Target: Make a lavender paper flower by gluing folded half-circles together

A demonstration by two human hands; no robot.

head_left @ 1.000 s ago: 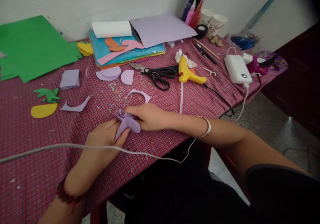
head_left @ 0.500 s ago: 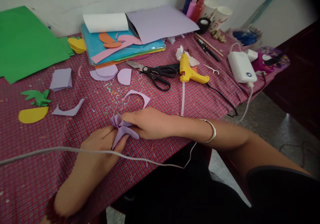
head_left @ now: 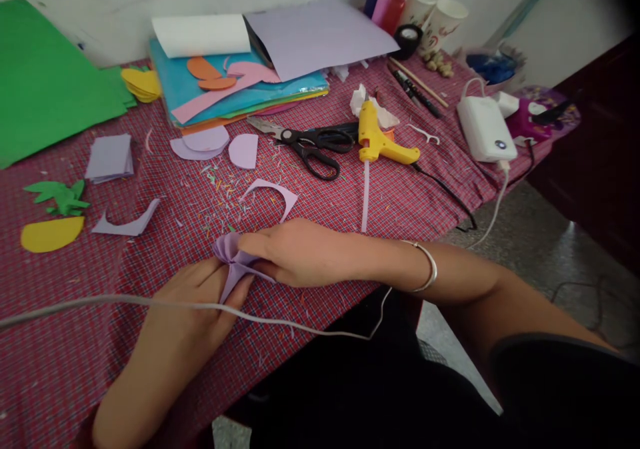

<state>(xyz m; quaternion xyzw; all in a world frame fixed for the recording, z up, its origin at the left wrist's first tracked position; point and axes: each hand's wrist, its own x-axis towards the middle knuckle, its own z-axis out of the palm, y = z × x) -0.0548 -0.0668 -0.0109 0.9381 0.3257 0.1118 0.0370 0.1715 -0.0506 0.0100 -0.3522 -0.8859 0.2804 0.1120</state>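
A folded purple paper piece with several fanned petal-like layers is held between my hands near the table's front edge. My left hand is closed on its lower left part, the thumb pressing from below. From the right, my right hand pinches the upper layers between thumb and fingers; some of its fingertips are hidden by the paper. Just beyond lies a curved purple offcut among tiny coloured paper snippets. Further back are purple half-rounds and black-handled scissors, lying partly open.
A yellow glue gun with its glue stick rests right of the scissors. A white cable crosses in front of my left wrist. At left are green sheets, stacked purple squares and a yellow cutout. A white power bank sits right.
Both hands stay on the purple paper; its layers have shifted slightly and its right flap looks flatter. The view has turned a little, moving the left-hand items further left.
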